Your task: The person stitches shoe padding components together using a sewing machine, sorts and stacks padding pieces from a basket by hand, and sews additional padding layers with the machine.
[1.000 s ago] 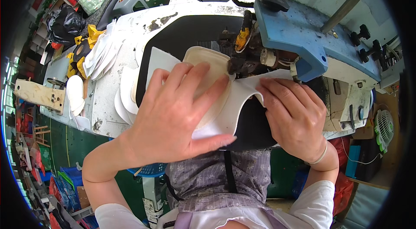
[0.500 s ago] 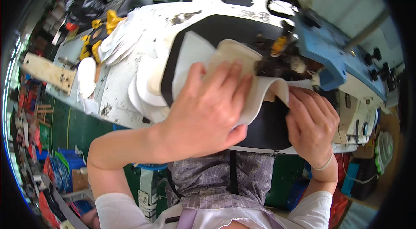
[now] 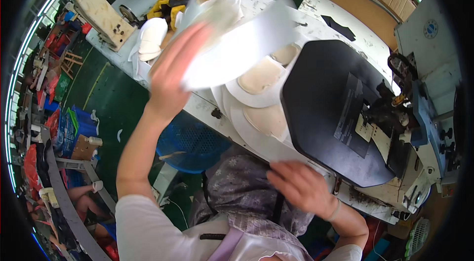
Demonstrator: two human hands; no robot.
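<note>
My left hand [image 3: 173, 71] is raised over the left part of the table, fingers closed on the near end of a white flexible sheet piece [image 3: 242, 46]; motion smears both. Beneath and beside that piece, several white pieces with beige patches [image 3: 261, 74] lie overlapping on the table, left of the black platform [image 3: 316, 83] of a sewing machine [image 3: 395, 118]. My right hand [image 3: 301, 187] hovers over my lap by the table's front edge, fingers loosely stretched, with nothing visible in it. A metal plate [image 3: 364, 128] shows on the platform under the machine head.
A yellow and black object [image 3: 177, 1] and a stack of white shapes [image 3: 153, 39] sit at the table's far left, near a beige machine part [image 3: 101, 16]. Below the front edge stands a blue basket [image 3: 192, 145]. A black cut piece [image 3: 338, 27] lies behind the platform.
My left hand has swung left from the machine, carrying the white piece. My right hand has let go of it and drawn back toward my lap. The view has turned left.
</note>
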